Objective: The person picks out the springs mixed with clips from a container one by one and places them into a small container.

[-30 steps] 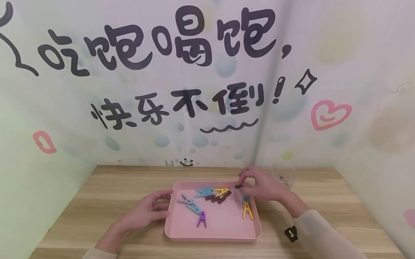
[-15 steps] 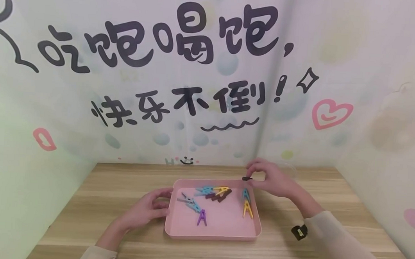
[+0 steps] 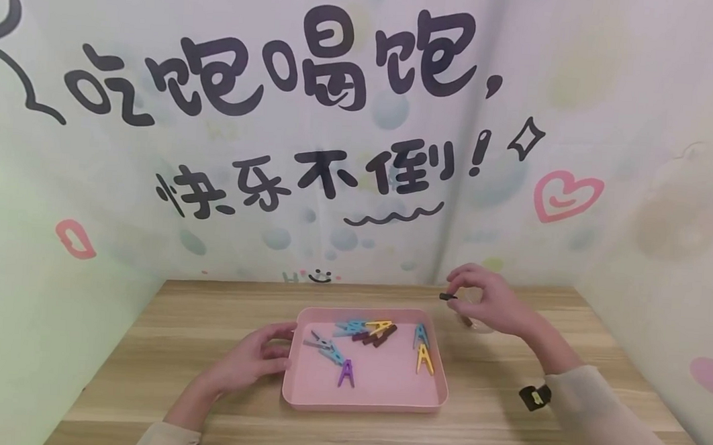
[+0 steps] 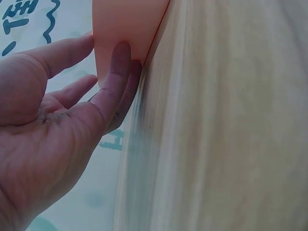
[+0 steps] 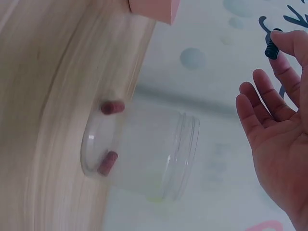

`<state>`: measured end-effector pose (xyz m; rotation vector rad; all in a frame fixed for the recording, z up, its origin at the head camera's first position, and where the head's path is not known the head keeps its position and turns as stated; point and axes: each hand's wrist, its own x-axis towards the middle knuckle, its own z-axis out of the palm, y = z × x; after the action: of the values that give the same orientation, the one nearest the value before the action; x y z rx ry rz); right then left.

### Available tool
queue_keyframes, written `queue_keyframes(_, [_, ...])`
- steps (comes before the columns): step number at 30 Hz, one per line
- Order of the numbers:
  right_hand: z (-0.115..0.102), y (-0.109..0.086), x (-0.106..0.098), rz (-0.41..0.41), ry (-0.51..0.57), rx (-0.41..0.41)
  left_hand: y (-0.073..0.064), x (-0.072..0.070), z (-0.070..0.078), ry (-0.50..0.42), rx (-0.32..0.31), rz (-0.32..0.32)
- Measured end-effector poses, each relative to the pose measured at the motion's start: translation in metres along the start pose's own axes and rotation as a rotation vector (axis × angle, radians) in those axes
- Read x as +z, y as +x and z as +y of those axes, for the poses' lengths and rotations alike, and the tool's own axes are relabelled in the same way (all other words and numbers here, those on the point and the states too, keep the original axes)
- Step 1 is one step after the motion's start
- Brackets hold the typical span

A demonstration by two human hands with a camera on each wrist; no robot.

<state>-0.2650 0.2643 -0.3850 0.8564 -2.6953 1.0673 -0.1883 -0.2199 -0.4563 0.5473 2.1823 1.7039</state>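
My right hand (image 3: 494, 303) pinches a small dark ridged cylinder (image 5: 272, 48) between thumb and index finger; the other fingers are loosely bent. In the right wrist view, a clear jar (image 5: 149, 144) stands apart from that hand, with two reddish-brown cylinders (image 5: 112, 107) at its bottom. In the head view the hand partly hides the jar. My left hand (image 3: 252, 359) touches the left outer wall of a pink tray (image 3: 384, 388), fingers extended and fingertips against it in the left wrist view. Inside the tray lie several brown cylinders (image 3: 385, 336).
Clothespins share the tray: blue ones (image 3: 330, 350), a purple one (image 3: 346, 374), and a yellow one (image 3: 424, 360) near the right wall. A wood-grain table (image 3: 207, 302) lies beneath, bounded by printed white walls (image 3: 258, 251) at the back and sides.
My right hand has lifted out of the tray's far right corner and moved right and back with the dark cylinder, to the jar's side. The left hand has stayed at the tray.
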Motion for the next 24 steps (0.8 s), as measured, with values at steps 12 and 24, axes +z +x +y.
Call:
queue_keyframes(12, [0.029,-0.012,-0.024,0.100,-0.095,0.026,0.001,0.000,-0.002,-0.024,0.001,0.006])
queue_keyframes(24, [0.059,-0.020,-0.035,0.100,-0.121,0.104,0.001,0.000,-0.003,-0.023,-0.010,0.012])
